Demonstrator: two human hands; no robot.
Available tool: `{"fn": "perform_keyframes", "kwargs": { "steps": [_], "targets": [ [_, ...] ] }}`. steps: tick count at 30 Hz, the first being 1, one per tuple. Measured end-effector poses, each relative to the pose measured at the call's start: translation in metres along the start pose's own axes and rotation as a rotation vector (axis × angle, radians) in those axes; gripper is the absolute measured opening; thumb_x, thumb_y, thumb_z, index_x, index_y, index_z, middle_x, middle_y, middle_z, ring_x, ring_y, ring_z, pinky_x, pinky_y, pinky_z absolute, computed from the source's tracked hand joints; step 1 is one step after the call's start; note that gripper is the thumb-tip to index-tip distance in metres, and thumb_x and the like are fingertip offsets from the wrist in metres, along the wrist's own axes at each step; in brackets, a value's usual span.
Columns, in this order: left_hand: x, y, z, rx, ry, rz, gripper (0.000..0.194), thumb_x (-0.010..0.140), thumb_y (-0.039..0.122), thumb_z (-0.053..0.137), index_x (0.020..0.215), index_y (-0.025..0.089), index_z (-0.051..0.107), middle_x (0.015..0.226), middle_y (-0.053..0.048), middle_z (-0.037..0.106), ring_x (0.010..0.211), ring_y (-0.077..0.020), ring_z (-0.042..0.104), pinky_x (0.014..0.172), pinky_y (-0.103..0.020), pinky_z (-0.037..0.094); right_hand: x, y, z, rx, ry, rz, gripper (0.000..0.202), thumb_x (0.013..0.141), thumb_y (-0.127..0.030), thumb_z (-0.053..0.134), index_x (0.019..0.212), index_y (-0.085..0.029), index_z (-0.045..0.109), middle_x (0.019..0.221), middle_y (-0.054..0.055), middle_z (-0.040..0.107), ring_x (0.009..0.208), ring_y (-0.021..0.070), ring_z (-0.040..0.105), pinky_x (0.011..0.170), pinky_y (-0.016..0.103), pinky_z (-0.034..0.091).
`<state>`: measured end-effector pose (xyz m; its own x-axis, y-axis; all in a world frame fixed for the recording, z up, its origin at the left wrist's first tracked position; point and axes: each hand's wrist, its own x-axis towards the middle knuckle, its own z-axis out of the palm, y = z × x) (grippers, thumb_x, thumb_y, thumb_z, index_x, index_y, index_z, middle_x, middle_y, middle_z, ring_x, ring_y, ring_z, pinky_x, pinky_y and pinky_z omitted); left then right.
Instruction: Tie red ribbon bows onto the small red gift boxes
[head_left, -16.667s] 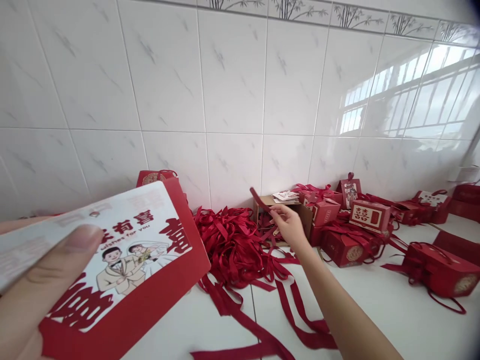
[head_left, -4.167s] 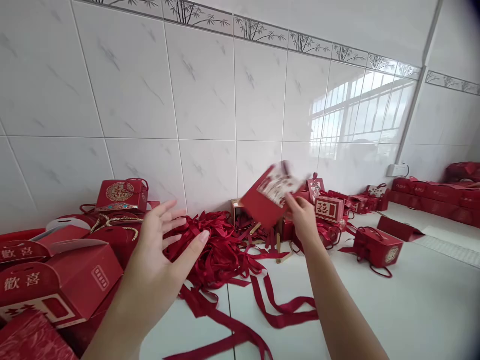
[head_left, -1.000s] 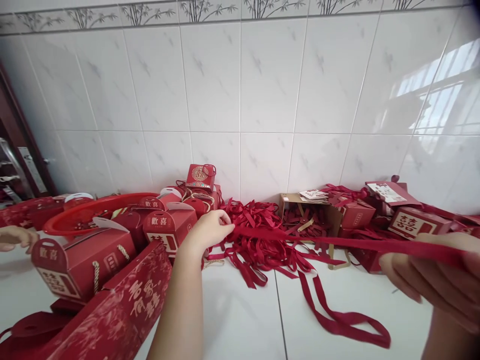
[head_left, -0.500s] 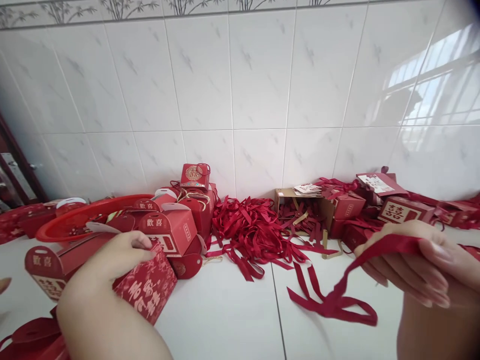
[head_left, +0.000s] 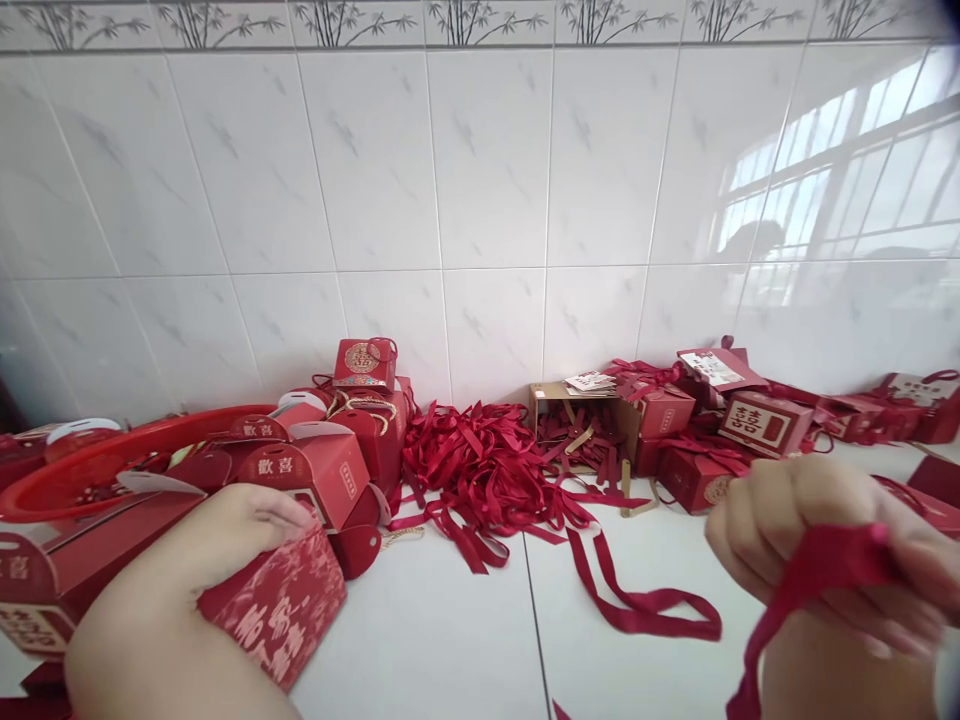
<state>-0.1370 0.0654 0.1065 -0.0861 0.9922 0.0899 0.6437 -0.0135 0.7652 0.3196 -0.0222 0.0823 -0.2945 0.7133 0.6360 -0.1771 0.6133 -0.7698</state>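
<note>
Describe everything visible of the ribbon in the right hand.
The ribbon is a flat, dark red strip, smooth and satin-like in look. The right hand grips it; from there it curves leftward and hangs down past the view's bottom edge. It is somewhat blurred, and neither end can be made out.

Cool, bright daylight spreads evenly over the glossy white marbled tile wall (head_left: 487, 160), which mirrors a barred window at the right as washed-out glare crossed by dark bars. The pale, smooth bench (head_left: 427, 640) shows only faint, soft shadows. The right hand (head_left: 814, 500) and its dangling dark-red satin ribbon (head_left: 787, 595) are blurred; the central heap of red satin ribbons (head_left: 480, 465) looks sharper. Tile joints lean toward the sides, and the top-right corner darkens.
</note>
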Motion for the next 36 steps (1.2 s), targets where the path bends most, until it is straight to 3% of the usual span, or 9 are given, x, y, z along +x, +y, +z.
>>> {"fn": "perform_keyframes", "kwargs": {
  "steps": [3,7,10,14,17,21,29,32,36],
  "targets": [
    [-0.009,0.020,0.007,0.007,-0.059,0.069,0.010,0.056,0.022,0.074,0.063,0.016,0.075,0.069,-0.007,0.076,0.072,-0.0246,0.071,0.068,-0.027,0.054,0.023,-0.011,0.022,-0.253,0.011,0.074,0.049,0.088,-0.043,0.054,0.046,-0.020,0.047,0.039,-0.003,0.043,0.037,0.0069,0.042,0.039,0.020,0.035],
    [-0.022,0.051,0.019,-0.024,-0.128,0.242,0.013,0.062,0.027,0.076,0.071,0.017,0.076,0.077,-0.006,0.077,0.075,-0.0225,0.072,0.068,-0.024,0.056,0.051,0.004,0.035,-0.644,0.234,0.240,0.029,0.080,-0.048,0.064,0.076,-0.021,0.056,0.071,0.002,0.059,0.064,0.0149,0.057,0.051,0.024,0.046],
    [-0.027,0.070,0.030,-0.112,-0.153,0.337,0.017,0.067,0.031,0.074,0.080,0.019,0.076,0.085,-0.006,0.077,0.079,-0.0225,0.072,0.068,-0.023,0.057,0.062,0.028,0.038,-0.737,0.394,0.186,0.062,0.066,-0.052,0.075,0.115,-0.023,0.051,0.119,0.012,0.058,0.112,0.0290,0.054,0.089,0.044,0.049],
    [-0.030,0.095,0.053,-0.206,-0.177,0.481,0.013,0.070,0.030,0.073,0.079,0.022,0.077,0.078,-0.006,0.077,0.072,-0.0214,0.072,0.064,-0.022,0.058,0.065,0.046,0.054,-0.479,0.147,0.212,0.075,0.073,-0.050,0.071,0.136,-0.025,0.039,0.143,0.011,0.043,0.133,0.0287,0.039,0.109,0.049,0.034],
    [-0.034,0.110,0.073,-0.282,-0.214,0.611,0.009,0.075,0.025,0.070,0.081,0.023,0.076,0.077,-0.003,0.076,0.073,-0.0177,0.071,0.067,-0.020,0.057,0.065,0.049,0.073,-0.327,-0.012,0.286,0.077,0.070,-0.043,0.076,0.136,-0.028,0.040,0.141,0.008,0.047,0.129,0.0278,0.045,0.106,0.046,0.040],
    [-0.038,0.120,0.093,-0.414,-0.195,0.681,0.011,0.081,0.024,0.065,0.089,0.024,0.072,0.086,-0.001,0.074,0.082,-0.0138,0.069,0.073,-0.017,0.055,0.068,0.050,0.089,-0.048,-0.059,0.365,0.052,0.073,-0.038,0.075,0.119,-0.023,0.056,0.111,0.006,0.067,0.098,0.0252,0.067,0.085,0.040,0.055],
    [-0.039,0.128,0.101,-0.446,-0.190,0.617,0.018,0.079,0.032,0.069,0.094,0.022,0.068,0.089,-0.001,0.072,0.083,-0.0145,0.067,0.071,-0.018,0.054,0.070,0.042,0.086,0.205,0.223,0.341,0.043,0.073,-0.036,0.076,0.109,-0.022,0.057,0.100,0.006,0.072,0.088,0.0233,0.071,0.074,0.034,0.059],
    [-0.044,0.135,0.115,-0.683,-0.231,0.504,0.021,0.075,0.032,0.073,0.092,0.021,0.066,0.074,0.001,0.071,0.065,-0.0141,0.067,0.056,-0.020,0.054,0.068,0.038,0.087,0.226,0.300,0.310,0.043,0.072,-0.036,0.077,0.108,-0.022,0.057,0.098,0.006,0.072,0.085,0.0236,0.071,0.071,0.034,0.059],
    [-0.047,0.144,0.136,-0.953,-0.236,0.415,0.021,0.073,0.034,0.074,0.084,0.018,0.065,0.071,-0.001,0.072,0.065,-0.0183,0.069,0.060,-0.027,0.056,0.065,0.036,0.091,0.224,0.348,0.288,0.044,0.073,-0.039,0.076,0.108,-0.022,0.055,0.095,0.005,0.072,0.078,0.0218,0.071,0.071,0.036,0.059]
  ]
}}
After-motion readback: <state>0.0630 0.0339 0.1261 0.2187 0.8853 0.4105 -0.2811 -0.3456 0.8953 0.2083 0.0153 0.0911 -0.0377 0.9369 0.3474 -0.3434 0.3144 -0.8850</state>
